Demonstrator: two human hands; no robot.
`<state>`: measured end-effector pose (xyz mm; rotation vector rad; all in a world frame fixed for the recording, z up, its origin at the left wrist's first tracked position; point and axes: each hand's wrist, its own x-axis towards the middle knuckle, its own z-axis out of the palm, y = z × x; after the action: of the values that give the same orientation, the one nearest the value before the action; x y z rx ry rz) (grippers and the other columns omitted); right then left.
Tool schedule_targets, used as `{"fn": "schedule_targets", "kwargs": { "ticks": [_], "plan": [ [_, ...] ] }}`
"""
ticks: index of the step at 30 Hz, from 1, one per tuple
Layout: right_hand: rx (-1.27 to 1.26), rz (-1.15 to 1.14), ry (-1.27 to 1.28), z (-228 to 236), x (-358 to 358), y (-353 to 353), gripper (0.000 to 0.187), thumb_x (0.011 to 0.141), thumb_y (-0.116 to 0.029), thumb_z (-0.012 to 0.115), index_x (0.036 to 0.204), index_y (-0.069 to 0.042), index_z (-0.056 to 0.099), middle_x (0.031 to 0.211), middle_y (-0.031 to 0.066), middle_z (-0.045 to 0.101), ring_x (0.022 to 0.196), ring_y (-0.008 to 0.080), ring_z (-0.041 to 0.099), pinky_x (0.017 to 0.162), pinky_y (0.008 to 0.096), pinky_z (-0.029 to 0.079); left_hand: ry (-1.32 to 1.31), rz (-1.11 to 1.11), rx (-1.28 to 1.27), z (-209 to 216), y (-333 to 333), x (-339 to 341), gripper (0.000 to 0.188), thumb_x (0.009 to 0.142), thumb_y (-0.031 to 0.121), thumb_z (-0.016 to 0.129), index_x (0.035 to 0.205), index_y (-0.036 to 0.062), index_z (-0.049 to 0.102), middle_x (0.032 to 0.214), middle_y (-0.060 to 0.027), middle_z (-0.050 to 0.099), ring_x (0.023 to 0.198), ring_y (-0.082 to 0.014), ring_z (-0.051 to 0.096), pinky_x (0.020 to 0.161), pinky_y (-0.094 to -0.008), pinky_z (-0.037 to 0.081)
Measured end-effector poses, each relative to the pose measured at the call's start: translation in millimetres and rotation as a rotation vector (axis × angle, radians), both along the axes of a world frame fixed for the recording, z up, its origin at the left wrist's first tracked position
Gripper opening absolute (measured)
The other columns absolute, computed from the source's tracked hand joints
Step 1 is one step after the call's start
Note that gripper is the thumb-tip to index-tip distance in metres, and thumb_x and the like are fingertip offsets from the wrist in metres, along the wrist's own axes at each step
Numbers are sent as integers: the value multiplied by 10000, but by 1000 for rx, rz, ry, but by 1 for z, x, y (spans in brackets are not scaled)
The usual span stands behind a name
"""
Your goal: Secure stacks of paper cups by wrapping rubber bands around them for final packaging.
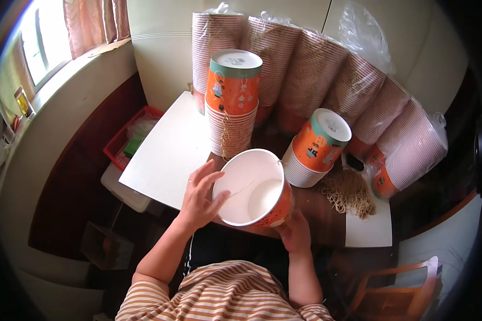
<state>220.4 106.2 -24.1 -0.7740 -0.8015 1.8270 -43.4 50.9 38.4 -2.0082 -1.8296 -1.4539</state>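
Tilted toward me, an orange paper bucket (287, 204) shows its white inside. My right hand (294, 231) grips it from below on the right, with some fingers hidden behind the wall. At the left of its rim is my left hand (201, 195), fingers spread, the thumb over the mouth. A thin cord (243, 189) runs from near that thumb across the opening; I cannot tell whether the thumb presses on it. Beyond the bucket stands an upside-down stack of buckets (233, 99), with a shorter upside-down stack (317, 150) to the right.
Tall bagged bucket stacks (313, 75) line the table's back. Beside the shorter stack lies a heap of tan cords (351, 193), with a dark object (353, 162) behind it. A red basket (115, 147) sits left of the white tabletop (168, 144). A wooden chair (388, 299) stands at the lower right.
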Motion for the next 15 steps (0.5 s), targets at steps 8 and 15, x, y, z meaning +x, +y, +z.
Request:
{"fn": "schedule_targets", "kwargs": {
  "ticks": [8,15],
  "plan": [
    [149,-255,-85,-7,1,-14,224,824,-99,699,958,-47,527,914,51,594,773,130,574,681,277,492,-429,-304,-234,5,-1,21,171,842,90,626,992,9,633,745,-114,632,666,-233,623,626,-305,485],
    [284,-458,-47,-12,-18,-24,217,827,-83,698,908,-75,497,855,16,561,730,105,535,679,271,470,90,-403,193,-18,-27,73,263,692,55,705,949,69,655,953,-71,581,887,-245,570,758,-376,448]
  ]
}}
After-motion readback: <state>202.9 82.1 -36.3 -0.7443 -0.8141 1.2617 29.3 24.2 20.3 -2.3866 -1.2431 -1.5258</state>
